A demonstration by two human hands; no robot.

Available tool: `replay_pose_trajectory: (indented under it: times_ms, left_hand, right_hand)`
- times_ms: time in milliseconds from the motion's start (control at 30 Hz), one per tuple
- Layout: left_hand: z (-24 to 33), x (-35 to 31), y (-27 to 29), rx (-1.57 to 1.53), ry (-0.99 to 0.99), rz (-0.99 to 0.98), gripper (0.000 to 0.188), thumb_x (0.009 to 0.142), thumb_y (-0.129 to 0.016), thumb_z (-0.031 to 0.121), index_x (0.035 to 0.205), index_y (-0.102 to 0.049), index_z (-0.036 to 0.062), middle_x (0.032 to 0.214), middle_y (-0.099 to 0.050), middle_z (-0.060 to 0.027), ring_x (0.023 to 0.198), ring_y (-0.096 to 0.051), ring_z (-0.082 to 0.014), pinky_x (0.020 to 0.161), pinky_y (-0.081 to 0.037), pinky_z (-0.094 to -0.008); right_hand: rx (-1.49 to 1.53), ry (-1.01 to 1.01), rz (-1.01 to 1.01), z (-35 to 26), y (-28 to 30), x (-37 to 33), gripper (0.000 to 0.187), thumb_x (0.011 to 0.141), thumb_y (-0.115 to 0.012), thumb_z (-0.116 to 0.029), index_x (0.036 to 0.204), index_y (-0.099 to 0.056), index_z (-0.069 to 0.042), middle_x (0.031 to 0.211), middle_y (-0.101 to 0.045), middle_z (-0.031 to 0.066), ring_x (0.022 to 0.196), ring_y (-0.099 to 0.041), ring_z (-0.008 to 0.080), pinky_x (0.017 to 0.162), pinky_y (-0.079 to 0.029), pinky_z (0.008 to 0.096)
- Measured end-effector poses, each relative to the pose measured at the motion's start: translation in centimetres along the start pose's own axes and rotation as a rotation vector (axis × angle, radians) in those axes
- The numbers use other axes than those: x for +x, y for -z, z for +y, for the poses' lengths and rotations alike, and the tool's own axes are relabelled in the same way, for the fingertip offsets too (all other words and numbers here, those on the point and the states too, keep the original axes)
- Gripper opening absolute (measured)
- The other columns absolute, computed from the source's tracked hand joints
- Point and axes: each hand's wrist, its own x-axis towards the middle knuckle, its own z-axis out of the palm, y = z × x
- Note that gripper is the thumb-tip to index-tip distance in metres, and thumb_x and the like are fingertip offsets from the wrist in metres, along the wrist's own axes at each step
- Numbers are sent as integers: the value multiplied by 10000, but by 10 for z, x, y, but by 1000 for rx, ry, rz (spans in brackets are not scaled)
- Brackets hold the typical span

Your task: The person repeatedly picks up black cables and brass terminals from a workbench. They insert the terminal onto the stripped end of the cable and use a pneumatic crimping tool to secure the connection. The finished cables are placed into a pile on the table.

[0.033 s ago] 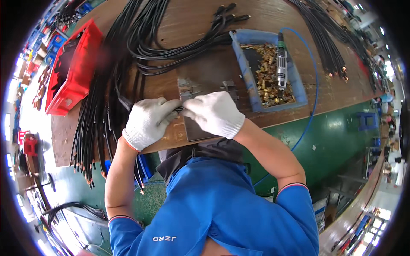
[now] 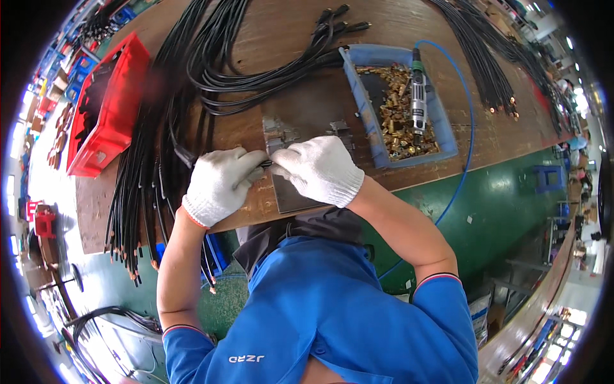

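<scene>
Both my hands wear white knit gloves and meet above the near edge of the table. My left hand (image 2: 220, 181) is closed round a black cable (image 2: 185, 155), which comes in from the left; a short dark bit of it shows between the gloves. Right beside it, my right hand (image 2: 320, 168) pinches with its fingertips at the cable's end. Whatever lies in that pinch is hidden by the glove. Under and just beyond my hands is a dark metal plate (image 2: 294, 200) with small metal fixtures (image 2: 279, 130) on it.
At the right, a blue bin (image 2: 448, 142) holds brass fittings (image 2: 400, 121), with a power driver (image 2: 419, 99) on a blue hose laid across it. Black cables (image 2: 137, 198) hang over the left edge; more cables (image 2: 256, 83) lie behind. A red bin (image 2: 121, 121) stands far left.
The whole view has shifted very slightly. My hands keep the same hold, with the right fingertips still against the cable's end.
</scene>
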Motion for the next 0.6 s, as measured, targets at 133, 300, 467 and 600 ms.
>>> replay_pose_trajectory:
  times_ms: [133, 300, 467, 600]
  left_hand:
    - [4, 10, 6, -9, 5, -59, 220, 915, -763, 169, 1126, -753, 108, 823, -680, -127, 735, -700, -372, 664, -548, -471]
    - [-4, 6, 14, -74, 85, -38, 219, 916, -754, 136, 1130, -761, 92, 877, -715, -143, 788, -722, -368, 699, -564, -465]
    - [1, 9, 8, -121, 73, -15, 312, 917, -743, 111, 1230, -745, 108, 897, -712, -153, 826, -724, -356, 725, -566, -460]
    - [9, 14, 9, -156, 118, -68, 371, 952, -712, 77, 1321, -737, 106, 882, -702, -165, 797, -717, -366, 727, -567, -435]
  right_hand:
    - [-237, 111, -30, 10, 5, -8, 225, 975, -720, -306, 870, -642, -122, 730, -694, 53, 632, -723, 241, 556, -550, 398]
    - [-400, -92, -58, 42, 55, -21, 142, 989, -693, -285, 952, -688, -148, 798, -727, 37, 675, -734, 253, 602, -577, 403]
    - [-621, -496, -212, 101, 124, -33, 320, 979, -689, -276, 1267, -689, -135, 1212, -756, 121, 1135, -695, 350, 978, -570, 502]
    - [-682, -427, -443, 126, 116, -52, 334, 951, -689, -192, 1280, -709, -143, 1214, -749, 120, 1214, -638, 340, 1076, -505, 499]
